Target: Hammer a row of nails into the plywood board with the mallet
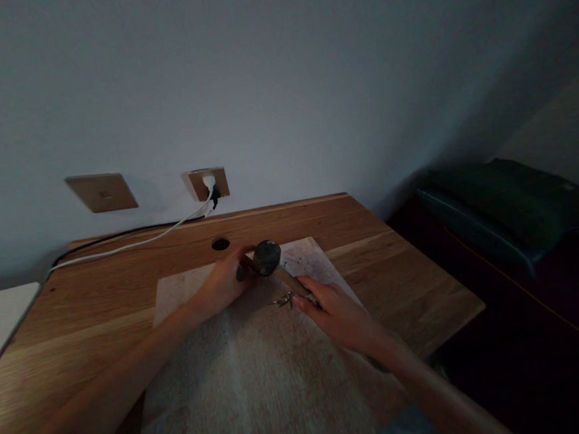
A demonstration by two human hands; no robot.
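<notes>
A mallet with a dark, round-faced head point(267, 257) and a light wooden handle point(290, 281) is held over a pale board. My right hand point(334, 307) is closed around the handle. At the mallet's head, my left hand point(227, 279) has its fingers curled about the far side, and part of them is hidden behind it. Several small metal pieces, which look like nails or screws point(285, 300), lie on the board point(252, 380) just below the handle. A few more thin metal bits point(296, 262) lie near the board's upper right corner.
The board rests on a wooden table point(405, 288) against a grey wall. White and black cables point(136, 244) run along its back to a wall socket point(209, 183). A cable hole point(220, 244) sits behind the board. A white surface point(6, 316) stands left; dark green cushions point(513, 199) lie right.
</notes>
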